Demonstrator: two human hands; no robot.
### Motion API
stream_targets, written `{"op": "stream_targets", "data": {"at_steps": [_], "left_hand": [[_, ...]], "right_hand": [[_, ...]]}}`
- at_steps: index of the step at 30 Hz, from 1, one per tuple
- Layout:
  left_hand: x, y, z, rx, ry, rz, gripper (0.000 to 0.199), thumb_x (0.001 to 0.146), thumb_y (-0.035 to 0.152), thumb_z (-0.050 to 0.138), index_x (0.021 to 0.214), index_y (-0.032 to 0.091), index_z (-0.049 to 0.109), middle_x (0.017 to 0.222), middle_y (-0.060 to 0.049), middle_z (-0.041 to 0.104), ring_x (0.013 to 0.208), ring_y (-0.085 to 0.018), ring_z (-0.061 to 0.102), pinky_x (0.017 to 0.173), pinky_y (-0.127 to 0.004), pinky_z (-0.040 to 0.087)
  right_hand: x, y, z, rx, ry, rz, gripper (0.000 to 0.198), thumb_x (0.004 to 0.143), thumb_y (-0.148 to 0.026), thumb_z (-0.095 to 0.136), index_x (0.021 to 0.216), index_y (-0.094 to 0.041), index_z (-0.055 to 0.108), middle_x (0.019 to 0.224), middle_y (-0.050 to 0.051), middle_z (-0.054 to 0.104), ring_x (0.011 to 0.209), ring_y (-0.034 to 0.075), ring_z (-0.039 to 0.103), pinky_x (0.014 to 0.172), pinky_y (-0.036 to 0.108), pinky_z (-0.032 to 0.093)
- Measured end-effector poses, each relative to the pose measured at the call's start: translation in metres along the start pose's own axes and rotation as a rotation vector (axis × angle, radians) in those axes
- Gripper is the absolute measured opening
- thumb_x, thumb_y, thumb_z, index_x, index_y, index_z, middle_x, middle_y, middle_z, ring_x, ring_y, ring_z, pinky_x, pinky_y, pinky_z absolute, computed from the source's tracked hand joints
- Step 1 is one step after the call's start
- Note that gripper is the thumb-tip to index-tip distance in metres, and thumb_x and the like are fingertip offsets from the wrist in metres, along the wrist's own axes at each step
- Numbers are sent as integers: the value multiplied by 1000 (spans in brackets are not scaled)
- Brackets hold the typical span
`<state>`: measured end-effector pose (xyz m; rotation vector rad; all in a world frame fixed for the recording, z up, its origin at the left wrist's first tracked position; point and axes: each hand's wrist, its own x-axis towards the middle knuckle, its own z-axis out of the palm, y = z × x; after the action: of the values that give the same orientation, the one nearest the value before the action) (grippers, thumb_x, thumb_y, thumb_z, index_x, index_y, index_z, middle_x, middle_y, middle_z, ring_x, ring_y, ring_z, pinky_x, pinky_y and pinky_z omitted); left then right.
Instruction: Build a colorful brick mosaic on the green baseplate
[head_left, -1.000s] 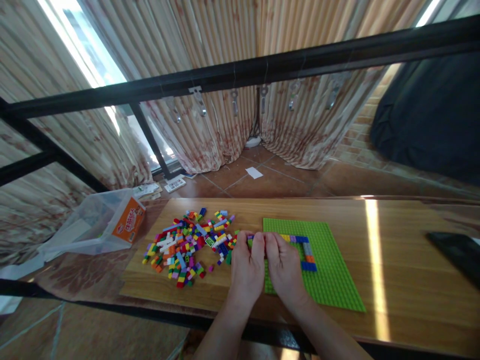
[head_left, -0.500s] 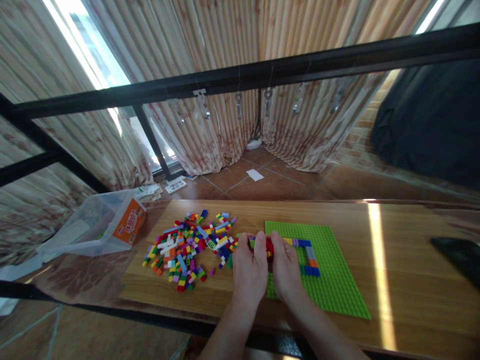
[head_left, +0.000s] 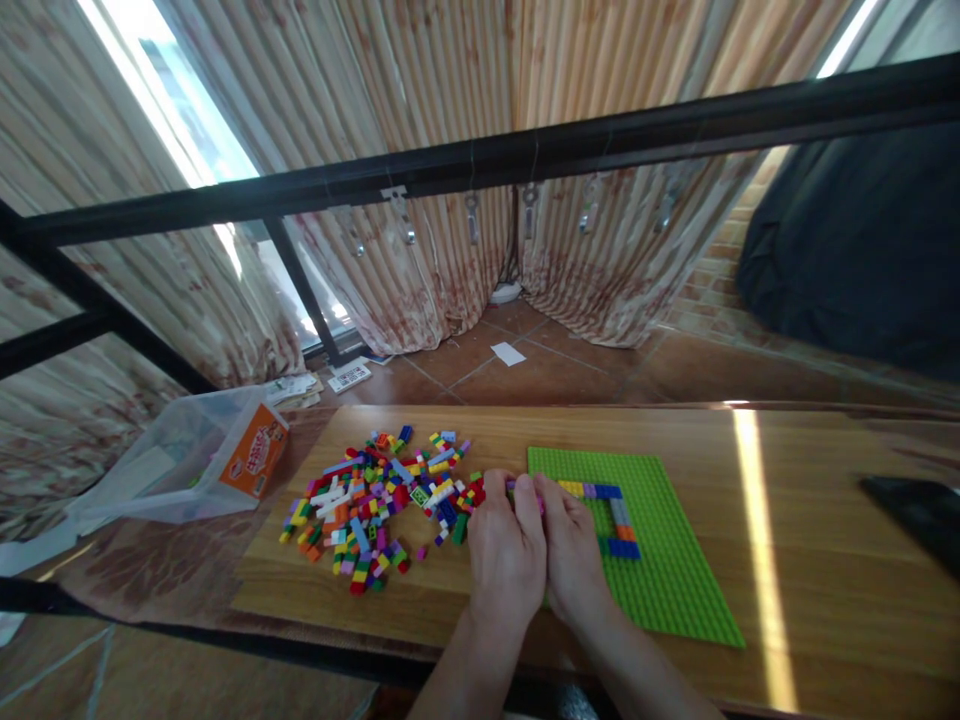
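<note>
My left hand (head_left: 508,540) and my right hand (head_left: 568,540) are pressed together over the left edge of a green baseplate (head_left: 667,550). Both are closed around small building bricks (head_left: 540,506); only a bit of purple and magenta shows between the fingers, and the rest is hidden. On the baseplate, beside my right hand, stands an outline of yellow, purple, blue, grey and orange bricks (head_left: 619,515), its left part covered by that hand. Left of my left hand spreads a loose pile of mixed coloured bricks (head_left: 367,505).
A wooden board (head_left: 442,590) lies under the bricks and baseplate. At the left stands a clear plastic box (head_left: 187,450) with an orange label. A dark flat object (head_left: 915,515) lies at the right edge. A black metal rail (head_left: 480,160) crosses in front of curtains.
My hands have drawn closer together, so the gap between them has narrowed. The red piece seen between them is now hidden, with purple and magenta showing instead. The view has shifted slightly.
</note>
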<state>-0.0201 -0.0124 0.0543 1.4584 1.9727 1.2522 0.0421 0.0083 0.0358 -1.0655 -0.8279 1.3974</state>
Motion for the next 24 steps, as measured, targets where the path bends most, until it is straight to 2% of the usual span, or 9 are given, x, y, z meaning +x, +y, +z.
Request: {"op": "stream_targets", "data": {"at_steps": [5,8,11,15,20,24], "left_hand": [[-1,2,4,-26,41,29,23,97,35,35,86,22,50,67,-2,63,61,-18,61,57,-28,40],[1,2,3,-58,60,26,24,98,35,35,86,21,51,69,-2,63,63,-18,61,60,-28,42],[2,1,-1,-91,83,38,26,98,36,35,86,21,53,71,-2,64,66,-17,62,63,-28,44],[1,1,-8,-106,101,75,26,99,35,34,91,21,54,72,0,64,66,-15,62,63,-26,45],[-2,2,-10,-16,164,154,22,98,33,36,97,21,54,78,-2,67,70,-16,64,64,-27,46],[-4,2,-8,75,174,214,20,98,30,38,102,20,55,86,-6,69,77,-18,66,67,-28,48]], "right_hand": [[-2,-7,-2,-94,24,-33,32,75,-49,59,60,-21,56,57,-1,53,56,14,44,53,27,39],[-1,-6,-2,-39,58,-4,26,74,-44,59,62,-21,58,60,-1,57,58,14,48,55,27,41],[-1,-3,-2,102,70,88,24,74,-44,61,65,-21,59,57,-3,54,52,12,44,51,25,38],[-4,-3,1,232,-23,234,34,78,-54,61,70,-21,60,51,-6,51,43,10,38,45,25,30],[-10,-4,6,252,-90,155,39,71,-56,71,66,-20,57,59,-4,56,54,11,47,51,25,38],[-12,-3,6,151,-86,105,43,76,-62,64,66,-20,58,61,-2,58,58,13,51,53,25,41]]}}
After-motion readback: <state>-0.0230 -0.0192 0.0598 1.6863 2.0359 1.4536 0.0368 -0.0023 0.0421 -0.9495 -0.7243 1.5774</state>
